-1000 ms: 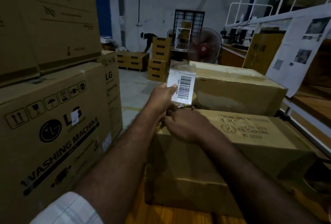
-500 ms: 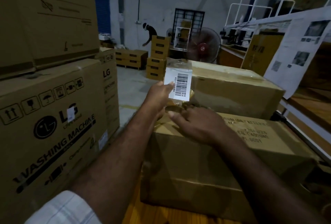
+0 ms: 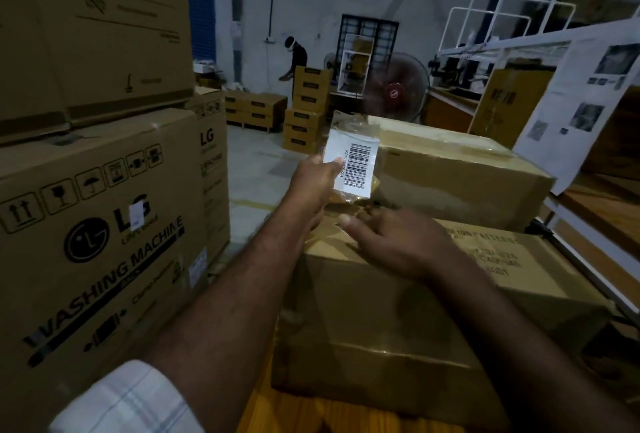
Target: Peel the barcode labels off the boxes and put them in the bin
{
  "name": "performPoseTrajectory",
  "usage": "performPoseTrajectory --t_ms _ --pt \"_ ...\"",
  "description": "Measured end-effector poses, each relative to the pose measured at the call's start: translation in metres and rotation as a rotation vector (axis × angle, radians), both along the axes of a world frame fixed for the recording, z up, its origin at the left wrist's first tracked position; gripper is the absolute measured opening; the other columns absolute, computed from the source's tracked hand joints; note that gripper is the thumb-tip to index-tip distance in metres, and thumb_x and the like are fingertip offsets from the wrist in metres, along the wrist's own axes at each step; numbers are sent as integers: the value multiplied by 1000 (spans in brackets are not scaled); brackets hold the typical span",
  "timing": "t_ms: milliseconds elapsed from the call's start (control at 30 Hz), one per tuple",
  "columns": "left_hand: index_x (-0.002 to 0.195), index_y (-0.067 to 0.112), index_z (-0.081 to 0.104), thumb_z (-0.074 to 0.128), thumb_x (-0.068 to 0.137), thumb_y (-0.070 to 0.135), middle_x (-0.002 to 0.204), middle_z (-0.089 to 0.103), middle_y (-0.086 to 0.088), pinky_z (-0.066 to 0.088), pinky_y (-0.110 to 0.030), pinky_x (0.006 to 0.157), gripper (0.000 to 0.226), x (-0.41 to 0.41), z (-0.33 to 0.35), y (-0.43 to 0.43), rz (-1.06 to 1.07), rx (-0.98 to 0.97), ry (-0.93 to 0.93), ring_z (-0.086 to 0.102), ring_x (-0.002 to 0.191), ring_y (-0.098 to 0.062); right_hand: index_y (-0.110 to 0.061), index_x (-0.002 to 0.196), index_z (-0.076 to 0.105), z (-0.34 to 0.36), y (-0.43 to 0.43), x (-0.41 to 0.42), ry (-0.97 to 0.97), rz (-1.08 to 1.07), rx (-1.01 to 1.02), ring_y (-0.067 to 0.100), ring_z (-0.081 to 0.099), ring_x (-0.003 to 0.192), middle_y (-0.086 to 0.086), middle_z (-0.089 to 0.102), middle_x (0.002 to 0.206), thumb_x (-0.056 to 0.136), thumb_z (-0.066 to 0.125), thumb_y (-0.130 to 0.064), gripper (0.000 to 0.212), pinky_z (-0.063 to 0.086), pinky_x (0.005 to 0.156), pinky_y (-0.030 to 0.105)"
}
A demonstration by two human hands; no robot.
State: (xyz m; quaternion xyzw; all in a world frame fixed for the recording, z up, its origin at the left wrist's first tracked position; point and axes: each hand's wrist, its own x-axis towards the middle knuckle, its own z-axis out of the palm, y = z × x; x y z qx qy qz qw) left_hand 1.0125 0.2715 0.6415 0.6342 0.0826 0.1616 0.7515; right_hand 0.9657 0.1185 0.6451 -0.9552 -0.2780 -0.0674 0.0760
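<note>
The left hand [image 3: 313,183] pinches a white barcode label [image 3: 353,164], backed with clear tape, upright above the near brown cardboard box [image 3: 398,321]. In the dim light the tape's lower edge seems to touch the box. The right hand [image 3: 398,242] lies flat on the box top, fingers spread.

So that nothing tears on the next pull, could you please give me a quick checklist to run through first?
1. Grip of the left hand on the barcode label: ok, pinched at its edge.
2. Lower tape end free of the near box: cannot tell.
3. Steadying by the right hand, flat on that box: ok.
4. Barcode face whole: ok.
5. Sight of the bin: not ok, out of view.
</note>
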Motion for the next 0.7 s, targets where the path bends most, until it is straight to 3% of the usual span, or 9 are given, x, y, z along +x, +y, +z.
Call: performPoseTrajectory --t_ms 67,133,233,300,400,533,633,700 --pt "118 11 62 52 101 21 103 73 -6 55 -21 57 23 -2 1 2 15 79 -11 71 81 -16 -23 87 69 -8 18 9 -62 56 4 11 61 73 -2 68 82 89 15 -76 76 47 66 27" --pt "116 12 62 51 101 20 97 71 -3 53 -17 51 20 -5 3 6 39 74 -22 68 76 -12 -22 83 65 -10 22 2 -99 105 22 13 60 74 -2 67 85 87 15 -77 75 46 65 30" --pt "113 15 60 51 101 20 90 70 -1 56 -25 57 15 -5 3 5 50 -27 4 70 79 -16 -22 110 67 -9 0 -23 -55 166 30 14 62 105 -3 65 126 91 18 -73 73 51 85 35" --pt "116 12 61 52 101 19 94 72 -4 58 -28 60 19 -4 2 -1 37 -20 2 71 81 -19 -24 123 64 -8 -19 -37 -78 176 18 10 57 121 -10 56 141 90 20 -69 71 50 94 33" --pt "119 13 61 51 101 18 96 72 -3 58 -27 57 21 -3 3 -5 28 -1 -7 71 83 -19 -33 133 56 -6 -41 -49 -100 142 -24 2 51 128 -18 47 147 87 15 -71 73 46 96 28" --pt "113 19 61 51 101 19 92 71 1 55 -22 50 15 -5 4 -1 34 -69 -2 70 80 -16 -36 132 56 -7 -50 -55 -108 87 -34 3 56 119 -22 49 144 79 1 -79 87 50 91 29" --pt "116 16 60 52 101 20 96 71 -2 53 -21 46 17 -5 3 -4 39 -59 -11 70 82 -17 -35 128 57 -8 -41 -44 -116 14 -55 11 59 113 -14 55 140 85 7 -78 79 49 88 29" --pt "115 15 60 52 101 21 99 72 -4 54 -22 49 18 -4 1 -5 32 -52 -17 70 82 -18 -31 136 50 -10 -29 -31 -120 -55 -128 17 55 120 -6 51 145 86 12 -76 77 45 93 33"
